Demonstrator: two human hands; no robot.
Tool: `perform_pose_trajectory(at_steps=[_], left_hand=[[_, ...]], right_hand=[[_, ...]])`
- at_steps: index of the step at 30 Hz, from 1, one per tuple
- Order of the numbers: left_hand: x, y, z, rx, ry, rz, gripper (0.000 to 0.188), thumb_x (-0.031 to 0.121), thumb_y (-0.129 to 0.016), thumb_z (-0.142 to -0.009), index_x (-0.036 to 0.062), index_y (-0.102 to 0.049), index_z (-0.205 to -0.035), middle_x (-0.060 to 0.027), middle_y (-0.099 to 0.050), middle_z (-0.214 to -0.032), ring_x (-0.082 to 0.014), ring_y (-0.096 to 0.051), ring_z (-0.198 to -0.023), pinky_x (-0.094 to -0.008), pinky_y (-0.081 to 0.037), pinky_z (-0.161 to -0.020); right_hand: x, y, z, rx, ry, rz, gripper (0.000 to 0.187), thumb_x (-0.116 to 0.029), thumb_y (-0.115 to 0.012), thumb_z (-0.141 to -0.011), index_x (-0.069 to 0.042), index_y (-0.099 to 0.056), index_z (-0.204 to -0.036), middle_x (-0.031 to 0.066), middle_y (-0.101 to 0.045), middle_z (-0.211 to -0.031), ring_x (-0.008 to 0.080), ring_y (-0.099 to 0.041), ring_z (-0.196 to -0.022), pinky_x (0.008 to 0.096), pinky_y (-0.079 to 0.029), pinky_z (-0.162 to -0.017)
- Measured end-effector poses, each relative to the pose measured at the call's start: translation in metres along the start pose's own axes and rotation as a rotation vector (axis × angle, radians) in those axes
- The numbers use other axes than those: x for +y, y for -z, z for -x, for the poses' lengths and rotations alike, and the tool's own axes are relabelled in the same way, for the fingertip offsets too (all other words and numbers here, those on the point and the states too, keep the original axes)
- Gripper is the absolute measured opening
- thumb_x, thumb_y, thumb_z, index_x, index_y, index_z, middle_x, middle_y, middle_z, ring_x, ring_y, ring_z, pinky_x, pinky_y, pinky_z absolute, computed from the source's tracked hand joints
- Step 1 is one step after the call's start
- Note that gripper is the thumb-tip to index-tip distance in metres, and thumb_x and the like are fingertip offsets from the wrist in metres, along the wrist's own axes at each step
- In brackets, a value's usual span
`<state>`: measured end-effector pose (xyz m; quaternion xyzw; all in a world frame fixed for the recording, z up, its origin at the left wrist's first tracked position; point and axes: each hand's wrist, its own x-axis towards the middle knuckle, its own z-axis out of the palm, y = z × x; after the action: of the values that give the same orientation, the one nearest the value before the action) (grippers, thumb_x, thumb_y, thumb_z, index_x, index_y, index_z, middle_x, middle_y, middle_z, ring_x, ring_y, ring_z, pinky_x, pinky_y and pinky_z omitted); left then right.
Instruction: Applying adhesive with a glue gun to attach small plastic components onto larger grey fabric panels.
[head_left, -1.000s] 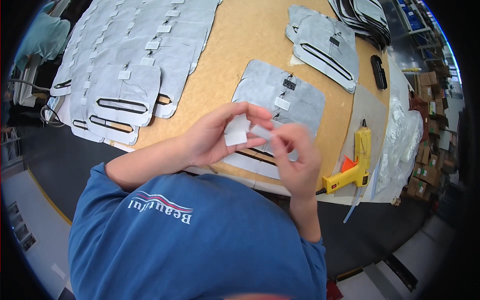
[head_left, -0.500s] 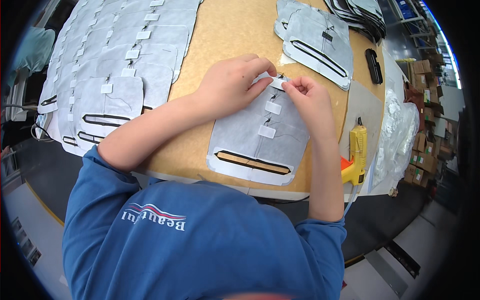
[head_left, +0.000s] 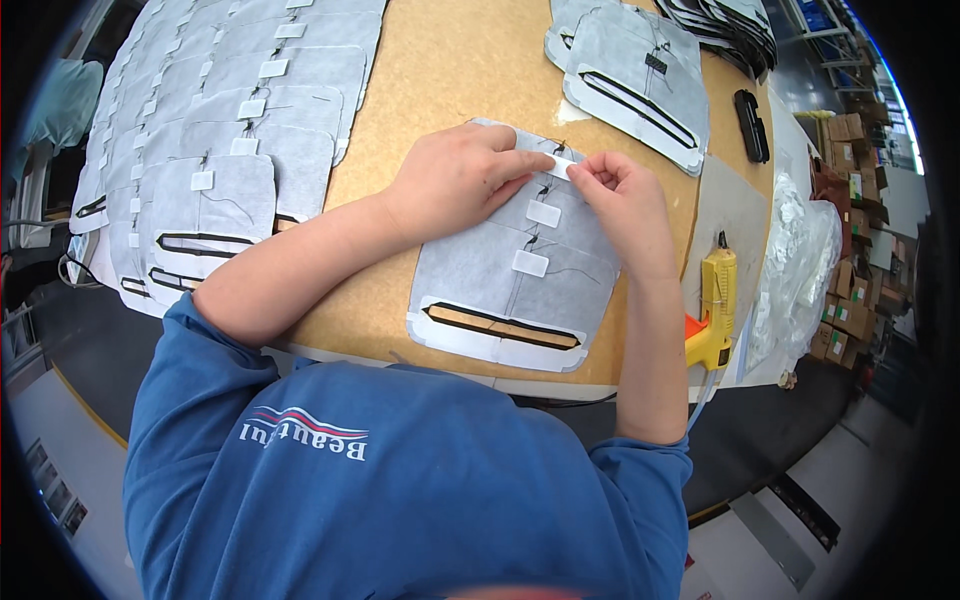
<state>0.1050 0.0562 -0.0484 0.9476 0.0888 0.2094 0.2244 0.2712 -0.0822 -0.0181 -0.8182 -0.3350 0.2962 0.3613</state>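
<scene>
A grey fabric panel (head_left: pixel 460 268) lies flat before me, with a black-edged slot (head_left: pixel 503 326) near its lower end. Thin dark wires run up its middle, under white rectangular stickers (head_left: pixel 530 262). Near the panel's far edge, my right hand (head_left: pixel 625 200) pinches the right end of another white sticker (head_left: pixel 562 170) between thumb and fingertip. My left hand (head_left: pixel 450 180) is closed, its index fingertip on the left end of that same sticker. Its thumb is mostly hidden below the index finger.
Overlapping finished-looking panels (head_left: pixel 235 190) cover the table's left side. More panels (head_left: pixel 640 90) lie at the far right, near a dark stack (head_left: pixel 720 35). A black tool-like object (head_left: pixel 750 127), a yellow glue gun (head_left: pixel 716 305) and clear plastic bags (head_left: pixel 800 270) sit along the right side.
My left index finger has straightened from an arched pinch and lies lower along the sticker. My right hand stays nearly in place, still pinching the right end.
</scene>
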Motion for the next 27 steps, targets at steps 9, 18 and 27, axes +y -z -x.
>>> perform_pose_trajectory(at_steps=[9, 18, 27], left_hand=[[0.001, -0.005, 0.002, 0.058, -0.010, -0.026, 0.022, 0.022, -0.064, -0.089, 0.0213, -0.068, -0.111, -0.0009, -0.058, -0.079, -0.0220, -0.063, -0.075, -0.0346, -0.051, -0.063], [0.001, -0.006, 0.005, 0.044, -0.087, -0.074, 0.033, 0.017, -0.068, -0.083, 0.0268, -0.070, -0.114, 0.0015, -0.052, -0.069, -0.0183, -0.058, -0.065, -0.0324, -0.048, -0.055], [0.004, -0.007, 0.002, 0.061, -0.070, -0.107, 0.031, 0.018, -0.068, -0.083, 0.0263, -0.070, -0.113, 0.0020, -0.054, -0.069, -0.0179, -0.059, -0.065, -0.0326, -0.048, -0.054]], right_hand=[[-0.021, -0.003, 0.030, 0.267, 0.141, 0.385, 0.027, -0.023, -0.066, -0.090, -0.005, -0.061, -0.110, 0.0096, -0.060, -0.085, 0.0221, -0.061, -0.076, 0.0351, -0.049, -0.066], [0.000, -0.034, 0.065, 0.281, 0.296, 0.653, 0.044, -0.031, -0.068, -0.089, -0.022, -0.062, -0.131, 0.0049, -0.051, -0.086, 0.0236, -0.057, -0.079, 0.0381, -0.048, -0.068], [0.010, -0.037, 0.061, 0.411, 0.280, 0.605, 0.042, -0.037, -0.067, -0.088, -0.024, -0.064, -0.129, 0.0045, -0.051, -0.088, 0.0231, -0.055, -0.080, 0.0380, -0.048, -0.068]])
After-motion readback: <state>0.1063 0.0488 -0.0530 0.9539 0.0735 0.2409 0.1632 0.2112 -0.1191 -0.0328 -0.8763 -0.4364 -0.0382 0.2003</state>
